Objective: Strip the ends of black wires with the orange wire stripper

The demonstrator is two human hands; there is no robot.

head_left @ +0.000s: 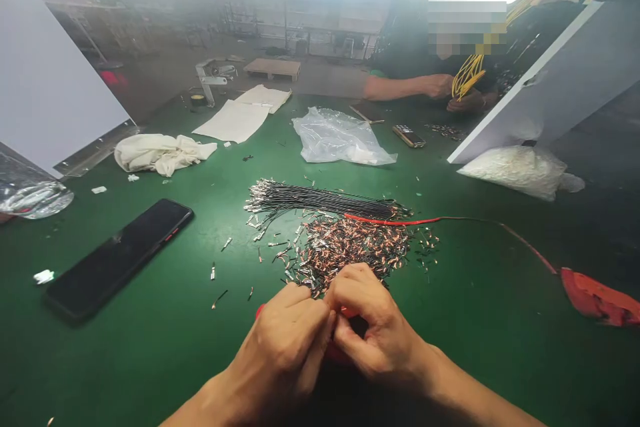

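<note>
My left hand (290, 333) and my right hand (373, 323) meet at the near side of the table, fingers pinched together. Whatever lies between the fingertips is hidden or too small to name. Something red (341, 353) shows under and between the hands, mostly covered. Just beyond them lies a heap of short black wire pieces with copper ends (357, 243). Behind that heap is a bundle of long black wires (320, 199), with silvery terminals at its left end.
A phone (123, 257) lies left, near a white cloth (163, 152). Farther back are paper (235, 119), a plastic bag (340, 137) and a small phone (409, 136). A red strip (390, 220) runs right toward a red piece (597, 297). A co-worker's hands hold yellow wires (467, 77).
</note>
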